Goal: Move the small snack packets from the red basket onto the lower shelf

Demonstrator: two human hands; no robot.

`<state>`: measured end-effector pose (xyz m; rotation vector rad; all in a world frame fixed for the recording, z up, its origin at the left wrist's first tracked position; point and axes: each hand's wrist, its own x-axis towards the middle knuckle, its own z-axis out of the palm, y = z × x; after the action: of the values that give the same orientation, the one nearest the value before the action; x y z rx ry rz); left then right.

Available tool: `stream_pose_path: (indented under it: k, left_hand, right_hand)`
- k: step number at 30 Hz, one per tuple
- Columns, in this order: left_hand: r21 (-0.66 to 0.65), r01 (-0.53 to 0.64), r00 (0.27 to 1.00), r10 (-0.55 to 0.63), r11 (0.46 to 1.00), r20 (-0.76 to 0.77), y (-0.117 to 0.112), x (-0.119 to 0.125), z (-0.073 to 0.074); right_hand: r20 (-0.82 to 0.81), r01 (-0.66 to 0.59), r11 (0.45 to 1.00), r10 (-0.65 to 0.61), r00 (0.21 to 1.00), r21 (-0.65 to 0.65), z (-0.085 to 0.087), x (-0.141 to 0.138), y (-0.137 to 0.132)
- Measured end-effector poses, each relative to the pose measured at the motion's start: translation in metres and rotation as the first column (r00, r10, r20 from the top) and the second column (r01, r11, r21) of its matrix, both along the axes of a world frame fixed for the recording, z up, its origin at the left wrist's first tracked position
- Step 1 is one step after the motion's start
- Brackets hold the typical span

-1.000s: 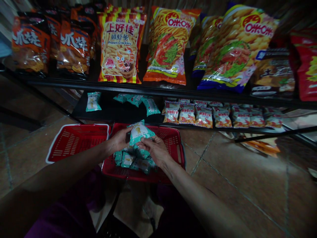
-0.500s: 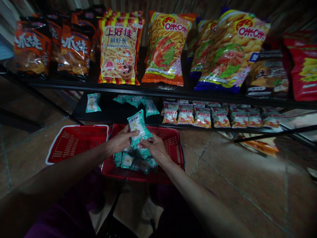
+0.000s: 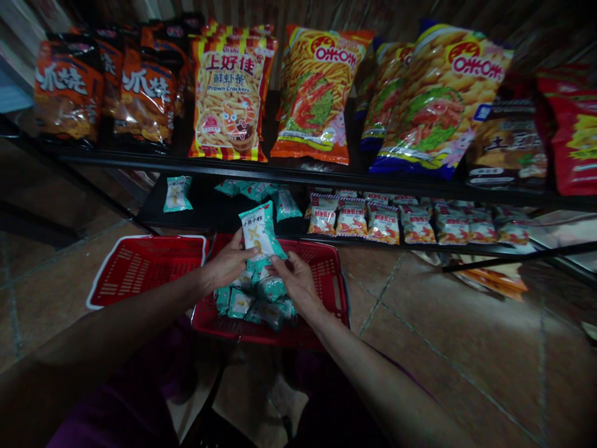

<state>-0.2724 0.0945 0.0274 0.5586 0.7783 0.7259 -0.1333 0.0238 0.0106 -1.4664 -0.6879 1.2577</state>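
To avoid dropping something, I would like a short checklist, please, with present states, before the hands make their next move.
1. Packet held by left hand: ok.
2. Right hand gripping it too: cannot tell; its fingers are at the packet's lower end.
3. Right basket below the hands: ok.
4. Pile inside that basket's rim: ok.
5. Teal packets on the lower shelf neatly aligned: not ok, they slant differently.
6. Held packet's seals intact: cannot tell, too dark.
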Motion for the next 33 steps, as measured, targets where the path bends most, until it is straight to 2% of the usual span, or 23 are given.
stream_pose_path:
  k: [3,7,12,17,21,24,27,30,33]
  left_hand:
    - [0.011,0.006,1.0,-0.006,1.0,0.01,0.001,-0.002,-0.003]
    - [0.019,0.012,1.0,-0.012,1.0,0.018,0.0,-0.002,-0.004]
    - [0.021,0.061,0.998,-0.061,0.998,0.015,-0.003,-0.001,-0.003]
    - [0.004,0.078,0.996,-0.078,0.997,-0.036,-0.003,-0.001,-0.006]
    - [0.075,0.03,0.981,-0.015,0.997,-0.193,-0.002,0.001,-0.013]
    - [0.177,-0.005,0.95,0.06,0.984,-0.305,-0.004,0.003,-0.018]
    - [0.248,-0.023,0.928,0.113,0.968,-0.356,-0.006,0.005,-0.018]
    - [0.254,0.009,0.953,0.068,0.967,-0.294,-0.007,0.007,-0.012]
    - [0.199,0.033,0.986,0.002,0.98,-0.17,-0.008,0.007,-0.005]
  right_hand:
    - [0.01,0.031,0.999,-0.032,0.999,0.013,0.002,0.001,0.0]
    - [-0.097,0.091,0.995,-0.088,0.991,0.029,0.005,0.002,0.002]
    - [-0.145,-0.047,0.999,0.046,0.988,-0.003,0.002,0.003,0.003]
    - [0.003,-0.031,1.0,0.031,1.0,-0.001,0.0,0.003,0.001]
    - [0.234,-0.014,0.99,-0.019,0.972,0.138,0.0,0.008,0.003]
    - [0.478,-0.094,0.971,-0.023,0.878,0.22,0.0,0.012,0.003]
    - [0.661,-0.196,0.959,0.014,0.75,0.203,0.0,0.016,0.002]
    - [0.79,-0.268,0.949,0.034,0.612,0.166,0.001,0.019,0.001]
    - [0.884,-0.358,0.927,0.069,0.463,0.115,0.0,0.022,-0.001]
